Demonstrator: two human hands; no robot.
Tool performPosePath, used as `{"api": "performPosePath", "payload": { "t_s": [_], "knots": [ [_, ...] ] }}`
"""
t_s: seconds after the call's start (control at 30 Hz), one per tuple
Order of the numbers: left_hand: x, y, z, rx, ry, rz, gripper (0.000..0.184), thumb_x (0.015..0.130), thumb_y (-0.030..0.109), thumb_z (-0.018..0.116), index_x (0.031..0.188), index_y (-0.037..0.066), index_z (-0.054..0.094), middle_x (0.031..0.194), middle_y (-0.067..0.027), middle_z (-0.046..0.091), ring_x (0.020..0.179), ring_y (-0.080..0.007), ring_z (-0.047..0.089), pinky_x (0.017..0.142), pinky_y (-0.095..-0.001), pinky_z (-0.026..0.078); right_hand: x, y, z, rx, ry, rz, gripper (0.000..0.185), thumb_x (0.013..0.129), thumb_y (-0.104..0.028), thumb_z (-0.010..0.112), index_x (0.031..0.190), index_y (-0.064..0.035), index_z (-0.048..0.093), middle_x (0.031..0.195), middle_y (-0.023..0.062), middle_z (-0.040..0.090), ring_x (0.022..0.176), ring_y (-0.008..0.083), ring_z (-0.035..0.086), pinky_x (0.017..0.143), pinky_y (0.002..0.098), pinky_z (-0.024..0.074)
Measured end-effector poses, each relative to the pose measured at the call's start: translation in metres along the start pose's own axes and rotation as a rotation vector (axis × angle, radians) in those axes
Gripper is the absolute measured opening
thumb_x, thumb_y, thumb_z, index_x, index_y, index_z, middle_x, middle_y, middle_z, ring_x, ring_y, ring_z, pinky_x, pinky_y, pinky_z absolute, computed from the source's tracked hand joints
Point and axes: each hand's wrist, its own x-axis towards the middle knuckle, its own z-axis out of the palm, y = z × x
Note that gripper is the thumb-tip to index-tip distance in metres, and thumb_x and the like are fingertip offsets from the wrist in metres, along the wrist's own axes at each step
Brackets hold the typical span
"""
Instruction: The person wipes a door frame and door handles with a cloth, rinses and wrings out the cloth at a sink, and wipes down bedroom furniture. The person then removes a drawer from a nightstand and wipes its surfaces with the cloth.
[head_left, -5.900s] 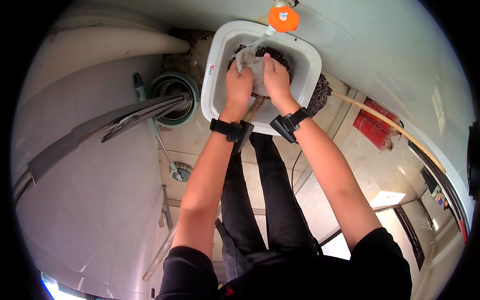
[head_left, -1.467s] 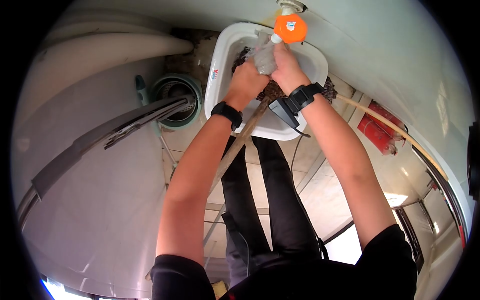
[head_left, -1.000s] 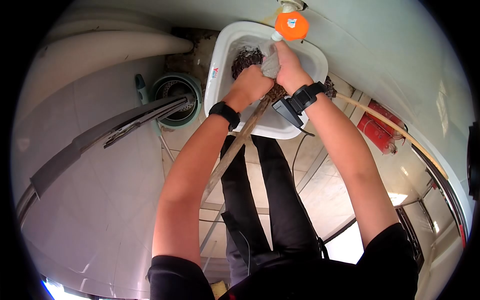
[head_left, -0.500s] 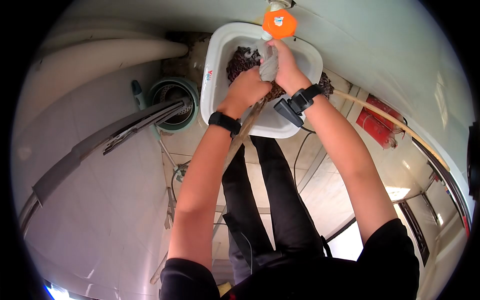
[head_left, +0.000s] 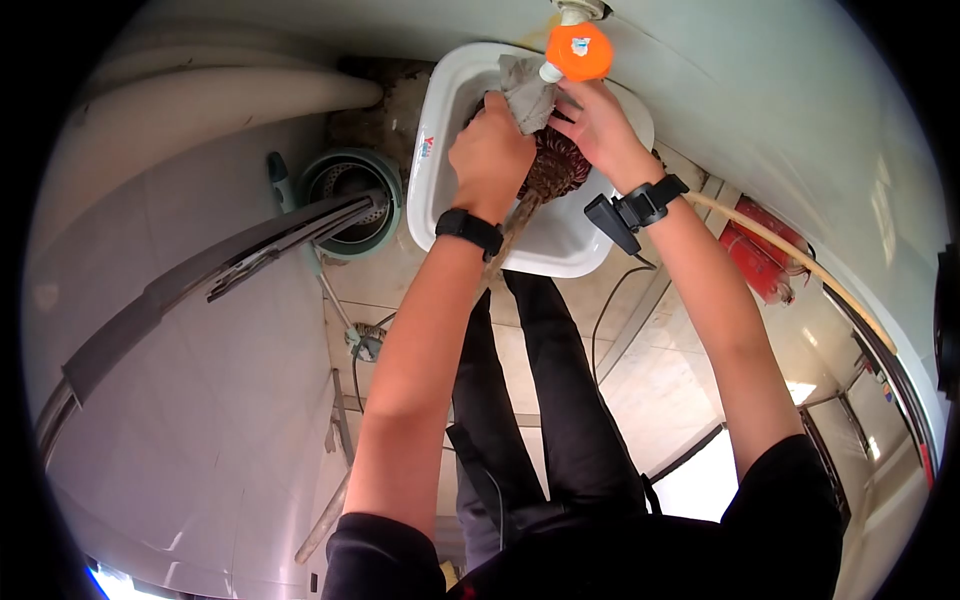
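A grey cloth hangs bunched above the white basin, just under the tap with the orange knob. My left hand is closed on the cloth's left side. At its right edge my right hand has its fingers spread, close to the tap's spout. Whether those fingertips touch the cloth I cannot tell. Below both hands a dark, stringy mop head lies in the basin. Its wooden handle leans out over the front rim and passes behind my left forearm.
Left of the basin stands a green mop bucket with a perforated insert. A thick pale pipe runs along the back wall. Red fire extinguishers lie on the right, beside a long light pole. A black cable hangs from my right wrist.
My right hand has opened and moved right from the cloth. The left hand has risen, and the cloth, wrung narrow before, is now looser and wider.
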Motion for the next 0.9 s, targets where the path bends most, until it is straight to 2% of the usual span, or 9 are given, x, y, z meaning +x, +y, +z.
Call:
{"api": "performPosePath", "payload": {
  "t_s": [0.27, 0.53, 0.67, 0.73, 0.87, 0.9],
  "knots": [
    [0.002, 0.006, -0.003, 0.020, -0.018, -0.008, 0.037, 0.073, 0.017, 0.065, 0.103, 0.004, 0.048, 0.094, -0.0192, 0.065, 0.090, -0.0386, 0.062, 0.075, -0.0477, 0.049, -0.002, -0.004, 0.010, 0.010, -0.065, -0.013, 0.038, 0.085, -0.016, 0.062, 0.118, -0.0028, 0.049, 0.114, 0.0070, 0.054, 0.104, 0.0193, 0.053, 0.089, 0.0370, 0.0442],
    [0.006, 0.008, -0.004, -0.086, 0.018, 0.002, 0.040, 0.073, 0.018, 0.067, 0.105, 0.004, 0.048, 0.094, -0.0187, 0.065, 0.090, -0.0377, 0.062, 0.077, -0.0465, 0.049, 0.010, 0.005, -0.009, 0.273, 0.043, -0.118, 0.039, 0.083, -0.003, 0.058, 0.118, -0.0023, 0.041, 0.112, 0.0124, 0.053, 0.105, 0.0263, 0.055, 0.091, 0.0388, 0.0456],
    [0.007, 0.011, -0.007, -0.080, 0.009, 0.035, 0.041, 0.072, 0.018, 0.068, 0.105, 0.004, 0.048, 0.093, -0.0185, 0.065, 0.090, -0.0373, 0.062, 0.077, -0.0459, 0.049, 0.009, 0.002, -0.019, 0.277, 0.018, -0.130, 0.039, 0.081, -0.002, 0.058, 0.116, -0.0038, 0.042, 0.112, 0.0124, 0.052, 0.104, 0.0269, 0.053, 0.095, 0.0402, 0.0432],
    [0.006, 0.014, -0.009, -0.053, -0.018, 0.035, 0.043, 0.072, 0.019, 0.069, 0.106, 0.003, 0.048, 0.094, -0.0188, 0.065, 0.090, -0.0371, 0.063, 0.077, -0.0458, 0.049, 0.004, -0.002, -0.022, 0.475, 0.047, 0.001, 0.039, 0.080, -0.003, 0.059, 0.116, -0.0048, 0.043, 0.112, 0.0117, 0.053, 0.103, 0.0269, 0.051, 0.098, 0.0408, 0.0398],
    [0.010, 0.011, -0.004, -0.017, -0.011, 0.061, 0.039, 0.071, 0.017, 0.067, 0.104, 0.003, 0.049, 0.091, -0.0172, 0.065, 0.087, -0.0346, 0.063, 0.076, -0.0445, 0.049, -0.009, -0.017, -0.006, 0.596, 0.097, 0.113, 0.037, 0.079, -0.005, 0.061, 0.113, -0.0058, 0.046, 0.111, 0.0100, 0.053, 0.101, 0.0268, 0.049, 0.100, 0.0397, 0.0373],
    [0.012, 0.006, 0.002, 0.088, 0.118, 0.221, 0.036, 0.072, 0.014, 0.065, 0.103, 0.005, 0.051, 0.089, -0.0149, 0.065, 0.086, -0.0331, 0.063, 0.076, -0.0430, 0.048, -0.008, -0.014, -0.006, 0.506, 0.059, 0.156, 0.035, 0.081, -0.008, 0.060, 0.113, -0.0064, 0.047, 0.113, 0.0095, 0.053, 0.104, 0.0264, 0.049, 0.100, 0.0389, 0.0374]
  ]
}}
